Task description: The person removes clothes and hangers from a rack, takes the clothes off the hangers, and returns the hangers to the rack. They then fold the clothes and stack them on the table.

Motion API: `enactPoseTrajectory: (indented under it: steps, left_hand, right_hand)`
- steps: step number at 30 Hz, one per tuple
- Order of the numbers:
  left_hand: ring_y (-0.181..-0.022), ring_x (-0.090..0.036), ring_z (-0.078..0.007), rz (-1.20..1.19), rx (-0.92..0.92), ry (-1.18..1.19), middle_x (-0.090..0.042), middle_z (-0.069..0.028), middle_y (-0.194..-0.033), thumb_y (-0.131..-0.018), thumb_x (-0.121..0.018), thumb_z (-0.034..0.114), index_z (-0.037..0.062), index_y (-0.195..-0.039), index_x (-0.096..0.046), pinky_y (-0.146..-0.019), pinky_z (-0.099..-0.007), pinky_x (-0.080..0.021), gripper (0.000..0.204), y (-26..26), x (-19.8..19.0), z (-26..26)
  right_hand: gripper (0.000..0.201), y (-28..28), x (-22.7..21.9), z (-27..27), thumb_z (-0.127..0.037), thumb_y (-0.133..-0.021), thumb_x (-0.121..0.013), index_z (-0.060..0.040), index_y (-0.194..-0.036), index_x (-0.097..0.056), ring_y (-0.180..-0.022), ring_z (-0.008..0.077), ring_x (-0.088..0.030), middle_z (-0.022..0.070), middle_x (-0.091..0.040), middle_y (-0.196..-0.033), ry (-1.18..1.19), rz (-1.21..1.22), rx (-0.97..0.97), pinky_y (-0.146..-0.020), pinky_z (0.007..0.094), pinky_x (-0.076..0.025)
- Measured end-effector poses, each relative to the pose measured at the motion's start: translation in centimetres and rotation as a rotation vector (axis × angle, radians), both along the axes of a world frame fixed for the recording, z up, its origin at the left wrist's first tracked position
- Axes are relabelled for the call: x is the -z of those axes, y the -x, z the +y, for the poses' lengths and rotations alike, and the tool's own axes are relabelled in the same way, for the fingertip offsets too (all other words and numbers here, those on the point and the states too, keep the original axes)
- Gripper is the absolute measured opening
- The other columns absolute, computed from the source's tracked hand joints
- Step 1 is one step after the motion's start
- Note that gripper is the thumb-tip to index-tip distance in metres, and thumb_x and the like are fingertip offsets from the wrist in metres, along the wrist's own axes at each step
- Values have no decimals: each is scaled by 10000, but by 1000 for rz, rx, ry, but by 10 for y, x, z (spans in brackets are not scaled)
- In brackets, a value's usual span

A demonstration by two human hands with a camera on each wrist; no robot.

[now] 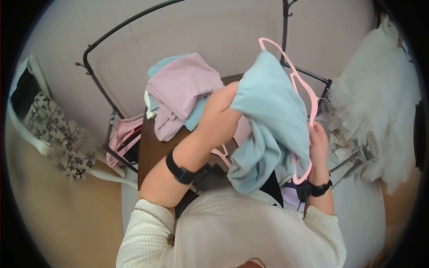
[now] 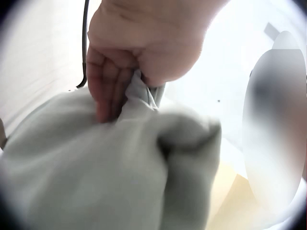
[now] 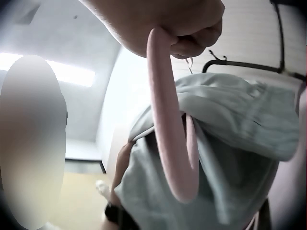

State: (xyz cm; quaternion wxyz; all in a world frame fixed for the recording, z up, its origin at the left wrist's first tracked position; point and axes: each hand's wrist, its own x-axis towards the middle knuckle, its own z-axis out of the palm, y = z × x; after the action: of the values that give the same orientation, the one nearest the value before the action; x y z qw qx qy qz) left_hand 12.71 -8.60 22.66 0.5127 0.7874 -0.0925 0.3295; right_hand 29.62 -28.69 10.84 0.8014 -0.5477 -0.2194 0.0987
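A pale blue garment hangs bunched in front of me, draped over a pink plastic hanger. My left hand grips a fold of the garment at its upper edge; its fingers curl round the cloth in the left wrist view. My right hand holds the hanger near its lower right side. From the right wrist, the hanger bar runs out of the fist, with the blue cloth draped behind it.
A dark wooden table holds a pile of lilac and blue clothes. A black clothes rail curves behind it, with pink hangers low at the left. A mannequin in a floral dress lies left; white fluffy fabric and a steamer head are at the right.
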Motion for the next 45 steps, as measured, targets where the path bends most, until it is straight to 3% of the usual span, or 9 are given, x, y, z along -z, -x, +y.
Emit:
enactPoseTrajectory:
  steps: [3, 7, 17, 18, 23, 25, 32, 39, 45]
  left_hand:
    - [-972, -556, -223, -253, -15, 786, -570, -141, -1102, -865, -419, 109, -32, -1163, -484, -838, -346, -444, 336, 28, 19, -4]
    - [-993, -558, -284, -321, 112, 987, -535, -183, -1158, -884, -441, 220, -28, -1181, -471, -847, -378, -450, 388, 76, 48, 51]
    - [-1181, -358, -319, -208, -762, -100, -476, -195, -1230, -868, -451, 336, 5, -1198, -472, -963, -493, -236, 468, 206, 43, 222]
    - [-1200, -338, -322, -188, -843, -207, -471, -196, -1237, -866, -452, 347, 8, -1200, -472, -975, -504, -215, 476, 149, 84, 146]
    - [-1294, -238, -339, -56, -1209, -723, -441, -202, -1274, -858, -457, 405, 24, -1208, -473, -1033, -562, -108, 518, -15, 20, 232]
    - [-1265, -302, -356, 439, -857, -513, -404, -226, -1301, -842, -491, 392, 56, -1215, -489, -1063, -454, -179, 502, -25, 66, 242]
    - [-876, -528, -136, 234, -32, 82, -504, -85, -1131, -913, -432, 147, 3, -1375, -223, -803, -258, -431, 527, 20, 90, 49]
    - [-803, -530, -150, -163, -397, 110, -528, -123, -1001, -958, -337, 216, 7, -1401, -34, -716, -267, -462, 576, 84, 73, 19]
    - [-651, -556, -105, -225, -721, 310, -583, -80, -863, -957, -350, 302, 5, -1133, -440, -548, -235, -476, 357, 214, 60, 67]
  right_hand:
    - [85, 8, 8, -4, -117, -900, -459, -46, -943, -474, -380, 4, -277, -76, -349, -529, -20, -32, -53, -345, 169, -191]
    - [106, 5, 22, -16, -113, -904, -455, -53, -987, -481, -402, 7, -302, -62, -375, -550, -52, -152, -19, -362, 158, -209]
    - [127, -7, 38, -50, -116, -913, -454, -66, -1030, -453, -405, 11, -303, -55, -363, -533, -86, -21, 61, -371, 160, -209]
    - [124, -4, 33, -48, -119, -911, -459, -62, -1021, -464, -408, 9, -306, -54, -373, -543, -85, -38, 47, -370, 158, -212]
    - [131, 18, 10, -27, -144, -905, -483, -50, -995, -491, -415, 7, -330, -52, -409, -564, 27, -105, -28, -373, 152, -224]
    - [180, 26, 11, -22, -138, -890, -509, -21, -1026, -486, -444, 12, -350, -11, -506, -771, 51, -79, -161, -391, 145, -250]
    - [411, 74, -1, 24, -22, -821, -488, -20, -1227, -423, -461, 157, -462, 35, -487, -598, 363, -698, -156, -441, 273, -356]
    - [572, 135, -2, 110, -7, -734, -570, -9, -1283, -406, -559, 278, -518, 137, -518, -662, 354, -1253, -255, -501, 365, -417]
    - [587, 136, -25, 121, -73, -714, -622, -26, -1260, -415, -940, 362, -479, 179, -501, -1067, 422, -1244, -563, -830, 400, -404]
